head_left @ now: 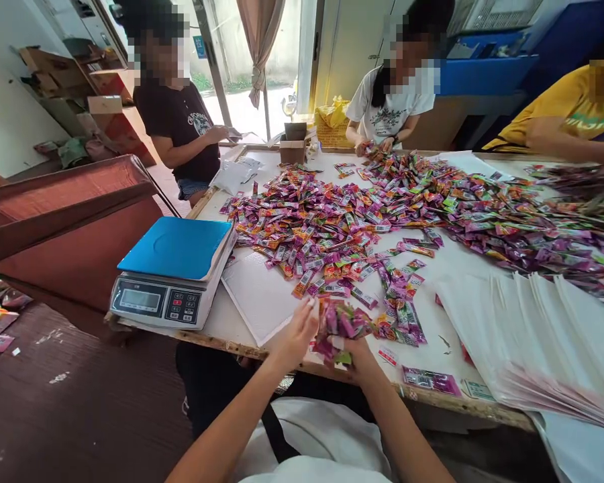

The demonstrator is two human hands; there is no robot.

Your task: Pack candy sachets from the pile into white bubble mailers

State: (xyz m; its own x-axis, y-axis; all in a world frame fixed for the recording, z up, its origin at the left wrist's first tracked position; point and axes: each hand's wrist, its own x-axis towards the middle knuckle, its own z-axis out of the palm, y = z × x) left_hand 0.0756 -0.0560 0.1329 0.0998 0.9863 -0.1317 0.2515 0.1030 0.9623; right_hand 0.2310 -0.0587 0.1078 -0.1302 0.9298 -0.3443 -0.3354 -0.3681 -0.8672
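Observation:
A thick bunch of small purple, pink and green snack packets [343, 320] is held just above the table's near edge. My right hand [358, 357] is closed around its lower right side, thumb across the front. My left hand [296, 335] presses against the bunch's left side with its fingers curved in; part of their contact is hidden. Beyond my hands spreads a large pile of similar packets [307, 221]. Some loose packets [403, 308] lie to the right of the bunch, and a single purple packet [431, 380] rests near the front edge.
A digital scale [176, 268] with a blue top stands left, beside a flat white sheet [256, 295]. White bags [528, 335] are stacked right. Three people work around the table. A small cardboard box [292, 151] stands at the back; a brown fabric-sided cart [70, 235] is left.

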